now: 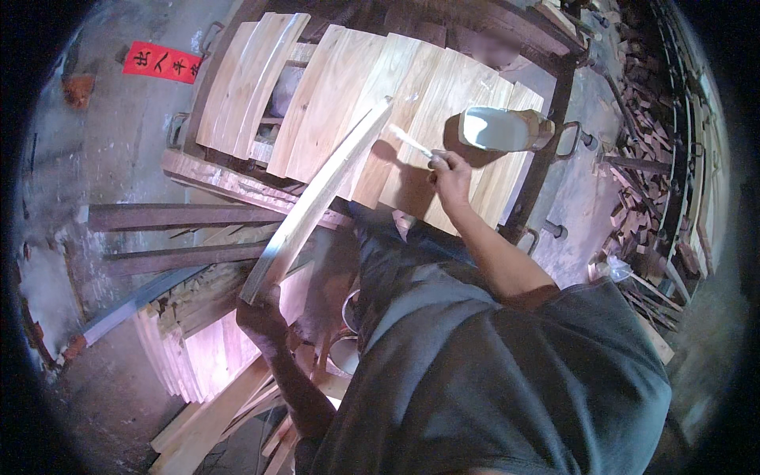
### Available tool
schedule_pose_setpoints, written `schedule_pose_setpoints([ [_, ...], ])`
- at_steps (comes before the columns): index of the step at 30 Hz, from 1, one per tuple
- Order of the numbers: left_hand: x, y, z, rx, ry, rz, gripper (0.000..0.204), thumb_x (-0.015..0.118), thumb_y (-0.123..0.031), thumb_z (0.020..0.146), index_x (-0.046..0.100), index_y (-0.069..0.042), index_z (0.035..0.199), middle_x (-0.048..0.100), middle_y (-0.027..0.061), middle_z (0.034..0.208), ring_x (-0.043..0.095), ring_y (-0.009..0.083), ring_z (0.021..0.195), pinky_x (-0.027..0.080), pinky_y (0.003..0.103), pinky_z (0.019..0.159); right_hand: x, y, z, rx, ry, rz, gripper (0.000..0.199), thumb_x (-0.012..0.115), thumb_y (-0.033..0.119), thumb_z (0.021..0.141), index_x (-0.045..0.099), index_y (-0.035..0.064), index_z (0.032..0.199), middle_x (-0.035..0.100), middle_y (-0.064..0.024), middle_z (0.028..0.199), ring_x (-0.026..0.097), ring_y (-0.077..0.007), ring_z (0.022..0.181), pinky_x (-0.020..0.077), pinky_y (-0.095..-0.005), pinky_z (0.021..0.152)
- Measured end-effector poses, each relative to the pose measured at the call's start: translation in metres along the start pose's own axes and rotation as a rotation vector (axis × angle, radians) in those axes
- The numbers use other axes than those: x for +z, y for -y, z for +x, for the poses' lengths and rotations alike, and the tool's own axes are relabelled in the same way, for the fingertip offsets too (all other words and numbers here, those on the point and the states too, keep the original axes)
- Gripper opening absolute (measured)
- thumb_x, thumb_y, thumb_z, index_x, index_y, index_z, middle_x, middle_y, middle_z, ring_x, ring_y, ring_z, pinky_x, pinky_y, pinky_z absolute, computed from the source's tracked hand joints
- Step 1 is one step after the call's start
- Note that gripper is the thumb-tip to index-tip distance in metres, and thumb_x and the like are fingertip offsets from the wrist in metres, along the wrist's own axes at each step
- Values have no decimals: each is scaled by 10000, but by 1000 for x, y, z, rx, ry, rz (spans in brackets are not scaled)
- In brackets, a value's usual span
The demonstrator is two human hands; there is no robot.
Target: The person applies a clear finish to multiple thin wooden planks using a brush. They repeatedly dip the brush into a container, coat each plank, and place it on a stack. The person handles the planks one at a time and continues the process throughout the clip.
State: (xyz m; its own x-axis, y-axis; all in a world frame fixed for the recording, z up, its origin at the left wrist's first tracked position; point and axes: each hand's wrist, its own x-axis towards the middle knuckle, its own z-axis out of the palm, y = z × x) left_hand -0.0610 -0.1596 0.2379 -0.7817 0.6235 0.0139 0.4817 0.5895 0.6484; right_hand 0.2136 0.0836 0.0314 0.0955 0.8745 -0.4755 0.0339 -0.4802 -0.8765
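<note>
My left hand (pixel 265 323) grips the lower end of a long, narrow wooden board (pixel 315 194). The board is tilted up and away, its far end over pale planks (pixel 340 99) lying side by side on the bench. In my right hand (pixel 453 184) is a slim brush (pixel 413 143) with a white-coated tip, pointing toward the board's far end but apart from it. Just right of that hand, a cut-open container (pixel 497 129) of white liquid, probably glue, rests on the planks. The fingers of my left hand are partly hidden in shadow.
Dark beams (pixel 186 216) stick out left of the bench. Below them stand stacked boards (pixel 210 360), with loose planks (pixel 207 419) near my left forearm. Metal handles (pixel 568 139) protrude at the bench's right side. Wood offcuts (pixel 649 127) are heaped at far right.
</note>
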Motion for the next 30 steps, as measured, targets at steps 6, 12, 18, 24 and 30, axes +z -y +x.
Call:
schedule_pose_setpoints([
  [6,-2,-11,-1,-122,47,15,383,790,-151,813,612,70,1069,691,174,993,657,255,898,522,370,795,38,49,35,399,344,672,241,392,247,1058,499,48,976,490,-43,670,436,-135,514,335,-265,396],
  [12,-1,10,3,-19,60,17,364,781,-129,809,629,71,1073,712,198,980,692,291,895,535,385,784,49,1,22,520,331,636,280,420,236,1049,560,32,918,529,-69,647,433,-171,453,345,-319,364],
  [18,-3,9,-4,-44,64,53,357,761,-155,831,631,58,1086,710,190,990,680,294,928,523,388,819,-1,-8,14,371,114,372,216,509,168,1005,624,4,923,593,-67,658,512,-146,491,409,-303,412],
  [24,-1,18,-3,29,39,127,357,752,-174,836,631,42,1093,704,186,972,670,302,908,515,391,817,-6,55,20,-328,143,-237,210,648,146,918,709,-13,1042,661,-90,745,623,-165,611,504,-296,566],
  [30,2,19,-4,27,14,69,319,744,-156,841,626,26,1075,706,172,968,668,292,894,511,395,818,17,91,63,-599,36,-673,161,676,154,858,750,49,955,707,-207,842,697,-346,777,548,-415,720],
])
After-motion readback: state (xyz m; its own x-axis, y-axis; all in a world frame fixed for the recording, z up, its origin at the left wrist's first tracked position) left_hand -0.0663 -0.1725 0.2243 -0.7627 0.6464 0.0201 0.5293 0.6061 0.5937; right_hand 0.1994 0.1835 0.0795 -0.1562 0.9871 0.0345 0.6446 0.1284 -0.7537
